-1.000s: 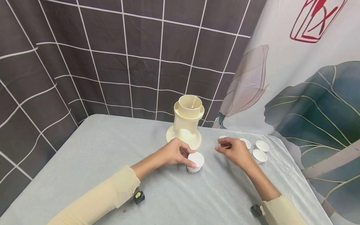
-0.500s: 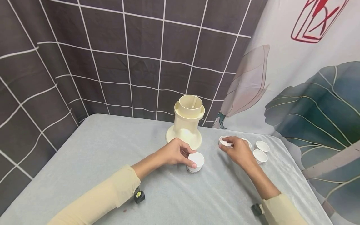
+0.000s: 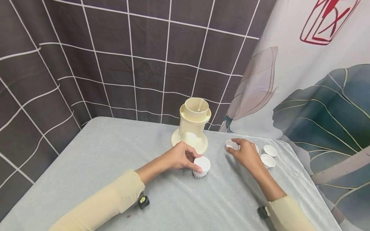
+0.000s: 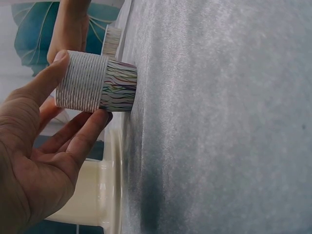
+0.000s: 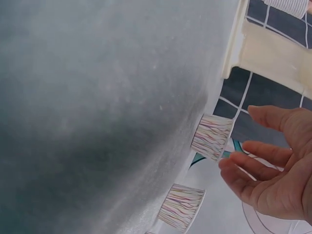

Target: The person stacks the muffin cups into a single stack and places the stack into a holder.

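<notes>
In the head view my left hand (image 3: 185,157) grips a nested stack of white paper baking cups (image 4: 82,80) between thumb and fingers. Ribbed rims show on the stack in the left wrist view, with multicoloured wavy lines on the lowest cup. The stack is upright, at or very near the cloth. My right hand (image 3: 245,154) is over a single paper baking cup (image 5: 213,137) that stands on the cloth. Its thumb and fingers are spread apart around the level of that cup's rim. The right wrist view shows a gap between this hand and the cup.
A cream plastic dispenser (image 3: 193,123) with a round base stands behind the left hand. More baking cups (image 3: 270,150) sit at the right, one partly hidden by the right hand. Light grey cloth (image 3: 110,154) covers the table. A dark gridded curtain (image 3: 147,73) hangs behind it.
My right hand has spread its fingers and shifted slightly right, uncovering more of the single cup. My left hand keeps its grip on the stack in the same place.
</notes>
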`<action>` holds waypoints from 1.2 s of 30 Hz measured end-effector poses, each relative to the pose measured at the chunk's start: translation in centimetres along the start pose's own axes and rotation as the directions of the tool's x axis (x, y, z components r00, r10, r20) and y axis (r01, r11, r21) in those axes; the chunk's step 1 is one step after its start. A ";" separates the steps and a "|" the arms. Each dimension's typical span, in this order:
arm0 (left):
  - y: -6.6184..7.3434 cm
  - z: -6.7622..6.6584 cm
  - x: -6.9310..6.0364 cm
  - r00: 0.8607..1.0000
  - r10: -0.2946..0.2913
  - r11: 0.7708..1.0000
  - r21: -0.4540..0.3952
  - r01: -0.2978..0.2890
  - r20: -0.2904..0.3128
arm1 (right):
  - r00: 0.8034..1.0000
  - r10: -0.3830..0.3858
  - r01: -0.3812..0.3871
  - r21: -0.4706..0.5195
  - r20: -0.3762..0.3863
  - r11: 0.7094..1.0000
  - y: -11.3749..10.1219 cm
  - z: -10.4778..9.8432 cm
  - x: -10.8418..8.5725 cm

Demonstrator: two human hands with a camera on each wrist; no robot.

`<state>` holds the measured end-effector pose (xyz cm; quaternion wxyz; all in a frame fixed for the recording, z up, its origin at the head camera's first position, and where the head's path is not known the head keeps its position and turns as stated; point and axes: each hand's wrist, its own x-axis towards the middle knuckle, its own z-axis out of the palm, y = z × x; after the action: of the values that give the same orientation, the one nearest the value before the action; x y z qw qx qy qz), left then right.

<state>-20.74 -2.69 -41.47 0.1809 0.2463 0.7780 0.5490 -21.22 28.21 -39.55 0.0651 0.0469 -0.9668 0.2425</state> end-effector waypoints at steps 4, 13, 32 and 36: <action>0.0 0.0 0.1 1.000 0.000 1.000 0.002 0.000 0.003 | 1.000 0.006 -0.006 -0.006 0.014 1.000 0.2 0.0 0.3; 0.1 0.0 0.0 1.000 -0.006 1.000 -0.002 0.006 -0.001 | 0.999 -0.002 0.003 -0.034 0.045 0.999 0.4 -0.1 0.8; 0.1 0.1 0.0 1.000 0.004 1.000 -0.011 -0.004 0.004 | 1.000 0.002 -0.001 -0.044 0.017 0.999 2.7 1.7 2.2; 0.0 0.1 0.0 1.000 0.004 1.000 -0.005 -0.004 -0.001 | 1.000 0.007 -0.007 -0.043 0.005 0.999 2.8 1.8 2.3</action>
<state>-20.72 -2.60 -41.47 0.1802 0.2471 0.7761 0.5515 -23.97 29.73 -42.08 0.0629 0.0427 -0.9722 0.2216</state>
